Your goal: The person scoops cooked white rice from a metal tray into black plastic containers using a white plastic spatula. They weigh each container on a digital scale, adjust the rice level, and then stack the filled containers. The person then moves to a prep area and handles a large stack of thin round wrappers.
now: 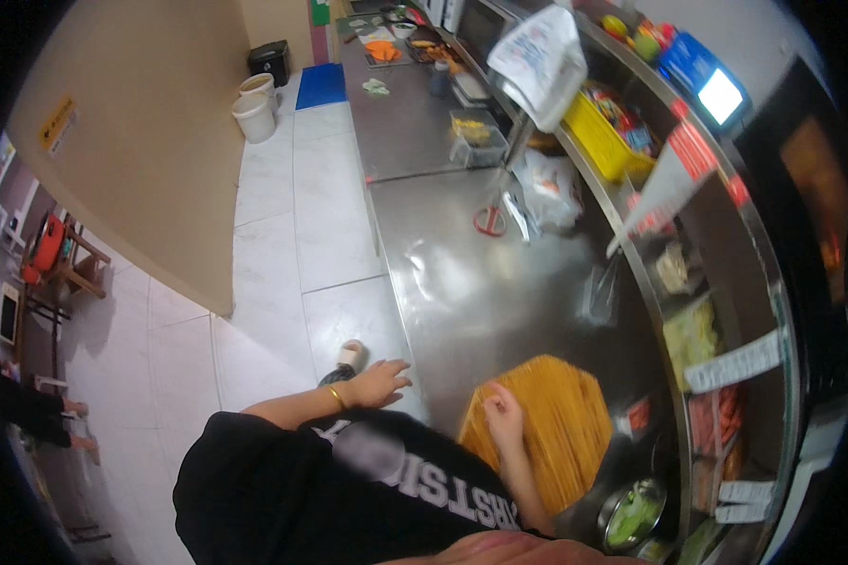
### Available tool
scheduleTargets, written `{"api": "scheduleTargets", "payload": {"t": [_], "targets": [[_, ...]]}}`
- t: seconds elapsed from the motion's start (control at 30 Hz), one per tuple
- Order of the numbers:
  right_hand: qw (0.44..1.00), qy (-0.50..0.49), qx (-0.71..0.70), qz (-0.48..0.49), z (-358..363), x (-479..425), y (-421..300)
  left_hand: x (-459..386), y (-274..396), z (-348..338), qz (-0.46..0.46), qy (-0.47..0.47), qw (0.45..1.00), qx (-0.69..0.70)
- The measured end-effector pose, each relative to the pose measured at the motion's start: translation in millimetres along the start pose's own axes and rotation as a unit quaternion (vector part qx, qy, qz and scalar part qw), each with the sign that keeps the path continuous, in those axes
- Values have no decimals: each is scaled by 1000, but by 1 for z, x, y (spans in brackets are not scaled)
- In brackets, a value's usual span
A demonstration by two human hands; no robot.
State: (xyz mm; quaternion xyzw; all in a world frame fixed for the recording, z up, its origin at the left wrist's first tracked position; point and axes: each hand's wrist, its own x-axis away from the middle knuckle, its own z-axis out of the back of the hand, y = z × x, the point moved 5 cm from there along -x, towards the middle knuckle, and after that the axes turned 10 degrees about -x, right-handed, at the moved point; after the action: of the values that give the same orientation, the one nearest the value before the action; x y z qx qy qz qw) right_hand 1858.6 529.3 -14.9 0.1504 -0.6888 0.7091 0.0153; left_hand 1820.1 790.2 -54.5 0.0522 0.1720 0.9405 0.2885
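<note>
My left hand (pixel 378 385), with a gold bangle at its wrist, hangs in the air by the front edge of the steel counter (pixel 459 289). Its fingers are spread and hold nothing. Over the wooden chopping board (pixel 562 431), my right hand (pixel 503 415) has its index finger extended and the others loosely curled. Nothing shows in it; whether it touches the board is unclear. A metal bowl of green leaves (pixel 632 512) stands beside the board. Farther along the counter lie red-handled scissors (pixel 491 222) and a white-and-grey tool (pixel 516 217).
Above the counter, a shelf holds a yellow basket (pixel 597 138) and packets of food (pixel 692 335). A white plastic bag (pixel 548 67) hangs from it. Clear tubs (pixel 477 145) stand farther along. White buckets (pixel 254 119) are on the floor beside the wall. Another person's legs (pixel 42 417) show at left.
</note>
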Motion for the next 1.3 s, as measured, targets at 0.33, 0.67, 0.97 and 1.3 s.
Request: {"api": "scheduleTargets", "payload": {"t": [0.33, 0.67, 0.97, 1.3], "targets": [[993, 62, -79, -66, -166, -147, -10, 1, -249, 81, -6, 97, 995, 9], [1000, -3, -6, 23, -364, -385, -86, 51, -534, 217, 208, 133, 965, 90], [969, 34, 167, 180, -452, -751, -160, -23, -761, 300, 231, 92, 960, 125], [933, 112, 308, 147, -630, -1128, -248, -93, -1010, 446, 337, 97, 935, 58]]}}
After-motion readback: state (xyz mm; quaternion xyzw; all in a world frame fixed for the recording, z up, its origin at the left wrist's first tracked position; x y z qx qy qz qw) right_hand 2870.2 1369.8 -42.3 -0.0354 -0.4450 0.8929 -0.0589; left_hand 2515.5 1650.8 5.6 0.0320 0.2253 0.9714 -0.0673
